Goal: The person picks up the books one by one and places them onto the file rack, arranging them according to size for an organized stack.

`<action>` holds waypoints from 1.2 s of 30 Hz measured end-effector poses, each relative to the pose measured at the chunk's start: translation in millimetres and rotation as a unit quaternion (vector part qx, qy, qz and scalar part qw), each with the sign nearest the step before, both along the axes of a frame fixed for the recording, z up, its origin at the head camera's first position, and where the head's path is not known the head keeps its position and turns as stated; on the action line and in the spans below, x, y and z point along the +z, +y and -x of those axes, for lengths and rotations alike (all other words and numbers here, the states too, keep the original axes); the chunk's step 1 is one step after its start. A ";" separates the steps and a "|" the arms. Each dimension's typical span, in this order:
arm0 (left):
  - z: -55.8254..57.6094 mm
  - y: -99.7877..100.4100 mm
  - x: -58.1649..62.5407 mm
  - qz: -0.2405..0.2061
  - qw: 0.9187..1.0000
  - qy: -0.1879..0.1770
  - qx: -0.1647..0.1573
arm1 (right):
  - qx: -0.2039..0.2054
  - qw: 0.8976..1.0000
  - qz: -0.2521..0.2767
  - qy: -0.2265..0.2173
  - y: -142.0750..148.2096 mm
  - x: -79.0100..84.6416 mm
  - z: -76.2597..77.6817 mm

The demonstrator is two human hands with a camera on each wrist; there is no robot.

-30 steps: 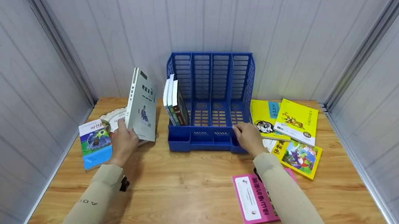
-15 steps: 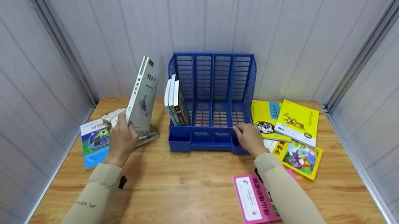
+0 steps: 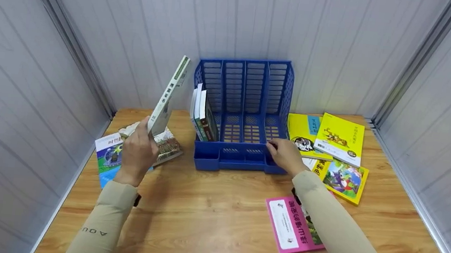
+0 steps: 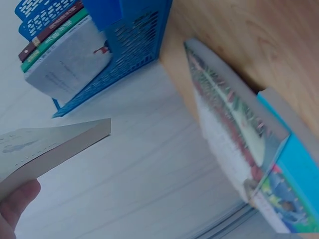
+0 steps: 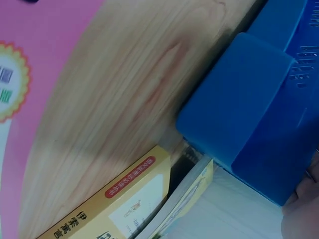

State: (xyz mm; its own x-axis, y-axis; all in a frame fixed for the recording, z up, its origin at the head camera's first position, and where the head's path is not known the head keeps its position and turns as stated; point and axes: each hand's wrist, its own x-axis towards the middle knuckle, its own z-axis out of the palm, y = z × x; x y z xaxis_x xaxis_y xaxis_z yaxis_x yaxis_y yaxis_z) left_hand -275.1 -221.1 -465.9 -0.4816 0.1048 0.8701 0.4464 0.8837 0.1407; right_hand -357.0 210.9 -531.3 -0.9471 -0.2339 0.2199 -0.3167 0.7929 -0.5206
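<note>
My left hand point(image 3: 137, 157) grips a pale grey-green book point(image 3: 166, 99) by its lower end. The book stands raised and tilted, its spine toward me, left of the blue file rack point(image 3: 228, 162). In the left wrist view the thumb point(image 4: 22, 199) presses against this book point(image 4: 60, 142). My right hand point(image 3: 288, 156) grips the front right edge of the rack; in the right wrist view only part of the hand point(image 5: 303, 214) shows beside the rack's corner point(image 5: 239, 89). Several books point(image 3: 202, 117) stand in the rack's leftmost compartment.
Left of the rack lie a book with a flowery cover point(image 3: 169, 148) and a blue-and-white book point(image 3: 106, 156), partly hidden by my hand. Several yellow books point(image 3: 339, 136) lie to the right. A pink book point(image 3: 296, 230) lies partly under my right forearm. Panel walls enclose the table.
The pale book has been lifted up and to the right off the left pile, turning its spine toward me and uncovering the flowery book. The right hand stays at the rack.
</note>
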 end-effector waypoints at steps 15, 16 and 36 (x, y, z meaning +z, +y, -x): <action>-7.9 20.7 17.6 0.115 0.986 0.123 -0.008 | 0.039 0.979 0.190 0.062 -26.9 37.1 -24.7; -8.5 22.6 19.1 0.123 0.984 0.131 -0.009 | 0.045 0.975 0.208 0.063 -29.3 41.0 -27.8; -18.2 77.6 36.8 0.222 0.952 0.197 -0.075 | 0.224 0.842 0.491 -0.018 -65.3 91.8 -82.8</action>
State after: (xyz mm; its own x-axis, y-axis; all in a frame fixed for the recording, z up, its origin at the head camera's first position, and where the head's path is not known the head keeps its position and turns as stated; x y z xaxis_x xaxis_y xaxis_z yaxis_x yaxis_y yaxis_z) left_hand -256.8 -143.5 -429.1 -0.0781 0.5458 0.8343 0.5131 0.7395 -0.4357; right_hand -274.2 145.6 -439.5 -0.8224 -0.2911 0.4888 -0.4399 -0.2196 -0.8708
